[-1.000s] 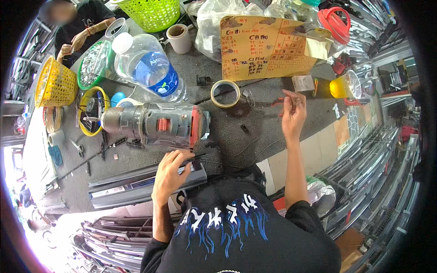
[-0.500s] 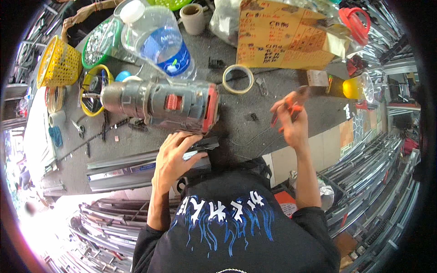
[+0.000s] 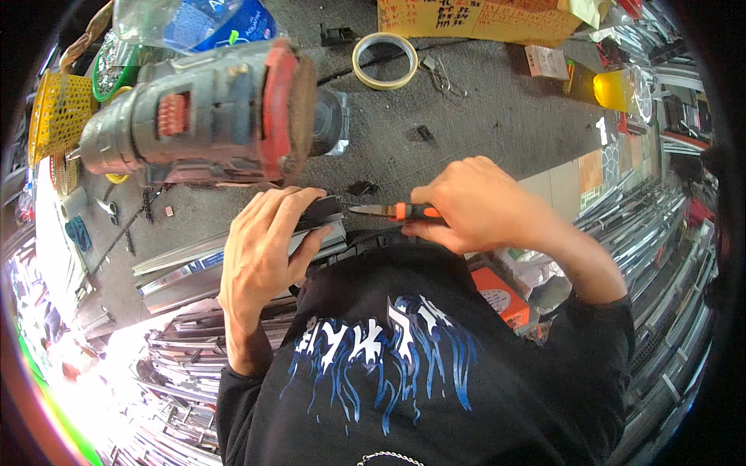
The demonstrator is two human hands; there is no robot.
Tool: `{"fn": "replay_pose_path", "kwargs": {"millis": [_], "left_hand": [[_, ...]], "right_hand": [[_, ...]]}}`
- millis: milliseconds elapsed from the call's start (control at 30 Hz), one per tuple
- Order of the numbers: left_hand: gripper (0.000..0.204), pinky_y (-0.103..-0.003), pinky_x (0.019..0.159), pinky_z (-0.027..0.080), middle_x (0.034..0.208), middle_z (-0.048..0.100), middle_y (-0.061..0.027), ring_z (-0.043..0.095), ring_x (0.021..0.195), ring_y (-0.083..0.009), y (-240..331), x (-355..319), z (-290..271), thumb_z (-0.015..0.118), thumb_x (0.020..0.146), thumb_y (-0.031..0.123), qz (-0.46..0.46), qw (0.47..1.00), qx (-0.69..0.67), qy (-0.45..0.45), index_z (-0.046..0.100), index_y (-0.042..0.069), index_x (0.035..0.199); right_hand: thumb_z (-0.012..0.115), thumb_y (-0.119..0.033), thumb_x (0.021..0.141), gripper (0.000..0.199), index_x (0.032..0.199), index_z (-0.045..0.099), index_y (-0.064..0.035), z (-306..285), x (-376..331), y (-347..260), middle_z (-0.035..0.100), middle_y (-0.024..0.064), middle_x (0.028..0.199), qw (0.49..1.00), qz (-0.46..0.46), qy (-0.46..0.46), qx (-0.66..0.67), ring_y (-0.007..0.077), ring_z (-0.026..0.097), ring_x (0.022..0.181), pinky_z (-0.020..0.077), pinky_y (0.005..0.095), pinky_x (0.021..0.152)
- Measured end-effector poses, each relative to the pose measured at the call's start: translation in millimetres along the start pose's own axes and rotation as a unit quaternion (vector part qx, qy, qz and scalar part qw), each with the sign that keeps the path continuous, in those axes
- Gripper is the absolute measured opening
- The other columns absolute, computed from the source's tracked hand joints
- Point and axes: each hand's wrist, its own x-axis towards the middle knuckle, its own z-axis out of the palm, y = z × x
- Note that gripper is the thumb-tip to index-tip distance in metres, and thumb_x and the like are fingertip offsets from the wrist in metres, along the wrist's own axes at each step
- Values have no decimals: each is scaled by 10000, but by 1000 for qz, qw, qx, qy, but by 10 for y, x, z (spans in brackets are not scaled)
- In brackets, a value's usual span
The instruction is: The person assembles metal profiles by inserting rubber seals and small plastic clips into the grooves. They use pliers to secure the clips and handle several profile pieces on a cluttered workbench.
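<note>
My left hand (image 3: 264, 245) is closed round the end of a dark metal profile (image 3: 322, 211), thumb on the near side and fingers over the top. In my right hand (image 3: 474, 206) are pliers with orange and black handles (image 3: 404, 210). Their pointed jaws (image 3: 371, 210) aim left, just short of the profile's end; whether they touch it I cannot tell. More long profiles (image 3: 183, 268) lie beneath and beside my left hand. Just beyond that hand stands a large grey and red cordless drill (image 3: 202, 109), its chuck toward the left.
A tape roll (image 3: 385, 60), a small box (image 3: 547, 61) and a yellow container (image 3: 610, 91) lie across the dark worktop. A cardboard sheet (image 3: 474, 19) and a plastic bottle (image 3: 217, 23) are farther back. Left are a yellow basket (image 3: 61, 116) and scissors (image 3: 107, 208).
My right hand has brought the pliers left and nearer, up to the profile's end. My left hand has closed further round the profile. The view has shifted nearer the worktop.
</note>
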Motion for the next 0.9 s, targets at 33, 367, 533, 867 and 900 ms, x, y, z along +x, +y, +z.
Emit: {"fn": "replay_pose_path", "kwargs": {"millis": [33, 367, 533, 867, 900], "left_hand": [[472, -456, 812, 561, 1050, 714, -155, 692, 908, -380, 11, 8, -30, 847, 820, 119, 11, 1000, 11, -10, 666, 12, 1242], [608, -422, 668, 562, 869, 690, -82, 716, 735, -318, 64, 91, -89, 945, 719, 417, 31, 998, 51, -16, 671, 36, 1106], [607, -407, 642, 551, 824, 679, -57, 712, 702, -289, 86, 103, -81, 977, 664, 406, 21, 997, 79, -2, 671, 46, 1045], [508, -391, 633, 541, 782, 684, -39, 707, 671, -258, 142, 86, -59, 984, 668, 364, 4, 995, 99, 21, 684, 54, 936], [504, -390, 634, 541, 784, 687, -37, 708, 672, -253, 140, 83, -51, 984, 668, 367, 3, 995, 101, 27, 687, 57, 932]], "right_hand": [[730, -460, 964, 425, 853, 774, -52, -26, 14, -13, 733, 242, 759, 1000, -1, -11, 9, 488, 730, 774, 587, 575, 756], [752, -442, 961, 370, 940, 814, -78, -274, 32, -92, 678, 219, 675, 997, -50, -26, 45, 478, 694, 748, 561, 548, 722], [760, -436, 953, 399, 848, 795, -52, -398, 26, -173, 668, 225, 672, 996, -40, -42, 64, 477, 687, 759, 549, 554, 736], [768, -439, 937, 465, 765, 766, -7, -562, 47, -300, 686, 223, 738, 998, -39, -51, 5, 435, 729, 844, 567, 529, 753], [766, -438, 939, 462, 773, 768, -6, -584, 44, -313, 690, 221, 766, 997, -36, -63, 7, 431, 732, 860, 573, 522, 760]]}}
